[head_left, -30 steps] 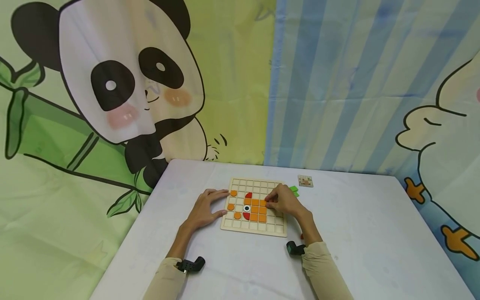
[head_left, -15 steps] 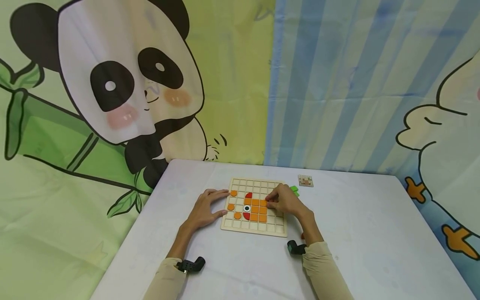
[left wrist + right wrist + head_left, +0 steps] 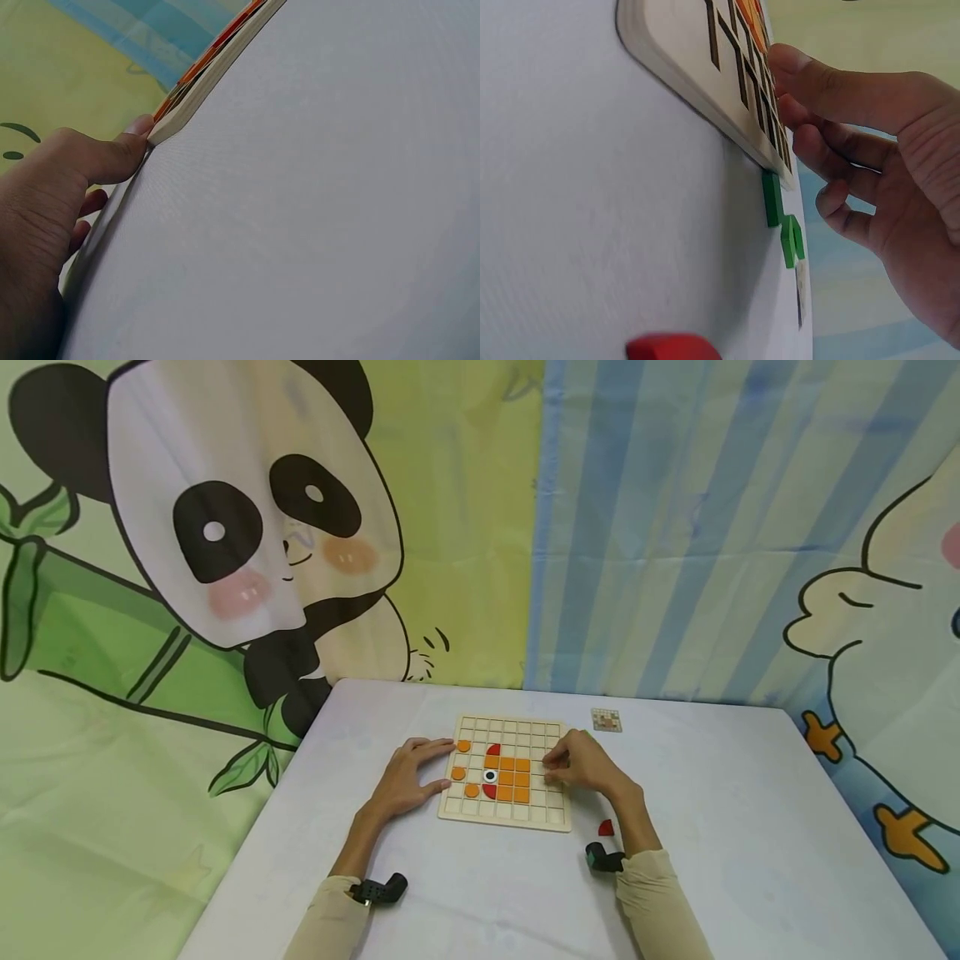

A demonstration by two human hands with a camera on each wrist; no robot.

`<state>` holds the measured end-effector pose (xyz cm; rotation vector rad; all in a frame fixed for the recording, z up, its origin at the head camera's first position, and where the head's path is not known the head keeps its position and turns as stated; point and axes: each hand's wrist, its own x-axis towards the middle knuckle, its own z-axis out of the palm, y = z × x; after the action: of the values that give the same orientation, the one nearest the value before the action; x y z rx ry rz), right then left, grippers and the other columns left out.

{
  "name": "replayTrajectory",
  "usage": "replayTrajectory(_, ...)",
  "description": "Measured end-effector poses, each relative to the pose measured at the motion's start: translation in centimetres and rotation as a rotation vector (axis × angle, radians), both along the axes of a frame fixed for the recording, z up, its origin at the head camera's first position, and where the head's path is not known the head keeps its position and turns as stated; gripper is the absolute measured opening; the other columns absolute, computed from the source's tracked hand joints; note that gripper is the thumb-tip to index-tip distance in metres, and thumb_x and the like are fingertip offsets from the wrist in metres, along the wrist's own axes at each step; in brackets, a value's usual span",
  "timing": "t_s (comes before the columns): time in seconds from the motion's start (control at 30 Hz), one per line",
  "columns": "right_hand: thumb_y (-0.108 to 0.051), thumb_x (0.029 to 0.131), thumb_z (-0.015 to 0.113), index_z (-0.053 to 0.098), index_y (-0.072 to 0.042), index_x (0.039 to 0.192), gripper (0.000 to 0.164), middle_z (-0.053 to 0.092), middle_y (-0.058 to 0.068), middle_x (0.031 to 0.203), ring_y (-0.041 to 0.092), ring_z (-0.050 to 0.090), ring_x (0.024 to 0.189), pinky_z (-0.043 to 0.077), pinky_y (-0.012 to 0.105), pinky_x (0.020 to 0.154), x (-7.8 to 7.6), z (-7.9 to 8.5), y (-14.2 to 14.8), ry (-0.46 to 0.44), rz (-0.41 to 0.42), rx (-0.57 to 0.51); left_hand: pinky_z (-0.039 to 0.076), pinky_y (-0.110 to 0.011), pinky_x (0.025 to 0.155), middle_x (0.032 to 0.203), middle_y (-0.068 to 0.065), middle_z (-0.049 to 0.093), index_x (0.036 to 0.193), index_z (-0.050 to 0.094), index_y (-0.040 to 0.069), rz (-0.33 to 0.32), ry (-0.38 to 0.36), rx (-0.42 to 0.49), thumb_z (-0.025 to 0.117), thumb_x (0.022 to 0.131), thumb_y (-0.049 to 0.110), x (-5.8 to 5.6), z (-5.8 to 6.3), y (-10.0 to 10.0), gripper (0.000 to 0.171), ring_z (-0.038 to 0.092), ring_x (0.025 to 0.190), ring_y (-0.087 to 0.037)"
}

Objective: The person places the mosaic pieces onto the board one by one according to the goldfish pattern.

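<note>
A wooden grid board [image 3: 543, 817] lies on the white table. Orange square tiles [image 3: 513, 780], a white eye tile [image 3: 490, 776] and red quarter-round tiles [image 3: 493, 750] are set in its middle, with orange round tiles [image 3: 458, 773] along the left side. My left hand [image 3: 408, 783] touches the board's left edge, thumb and fingers spread; the left wrist view shows the thumb [image 3: 124, 154] at the rim. Over the board's right columns hovers my right hand [image 3: 588, 764], just right of the orange squares. Its fingers are loosely bent, with nothing visible between them in the right wrist view.
A loose red quarter-round tile [image 3: 606, 828] lies beside my right wrist. Green pieces [image 3: 772, 199] sit by the board's far right corner, mostly behind my right hand in the head view. Farther back is a small pattern card [image 3: 607, 720]. Printed curtains [image 3: 465, 527] stand behind the table.
My right hand has drawn back to the right, away from the orange squares, uncovering more of the loose red tile. The left hand stays at the board's edge. The head view has shifted slightly.
</note>
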<state>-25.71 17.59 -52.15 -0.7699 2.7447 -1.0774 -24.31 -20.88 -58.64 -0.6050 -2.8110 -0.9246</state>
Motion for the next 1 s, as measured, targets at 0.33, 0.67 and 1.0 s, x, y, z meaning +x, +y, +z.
replayTrajectory(0.33,-0.007,0.080,0.097,0.087,0.000,0.101,0.024,0.082,0.005,0.089,0.010,0.068,0.074,0.056,0.024,0.065,0.8,0.4,1.9,-0.054,-0.020,0.009,0.041,-0.058,0.120,0.161,0.011,0.060,0.154,0.064,0.032,0.006,-0.005,0.001,0.089,0.091,0.038,0.0,-0.2,-0.2,0.067,0.052,0.144,-0.025)
replayTrajectory(0.67,-0.006,0.081,0.096,0.087,-0.002,0.101,0.022,0.082,0.003,0.086,0.011,0.068,0.073,0.056,0.026,0.064,1.8,1.2,3.5,-0.096,-0.044,0.041,0.041,-0.058,0.120,0.162,0.011,0.060,0.154,0.063,0.033,0.001,-0.005,-0.009,0.088,0.092,0.039,-0.1,-0.1,-0.1,0.067,0.052,0.144,-0.025)
replayTrajectory(1.0,-0.003,0.079,0.096,0.087,-0.003,0.096,0.020,0.079,0.001,0.082,0.013,0.066,0.072,0.056,0.025,0.065,3.0,1.7,4.7,-0.141,-0.076,0.061,0.041,-0.058,0.119,0.161,0.011,0.061,0.155,0.063,0.034,-0.008,0.012,-0.010,0.088,0.092,0.040,-0.2,-0.2,-0.1,0.068,0.053,0.143,-0.024)
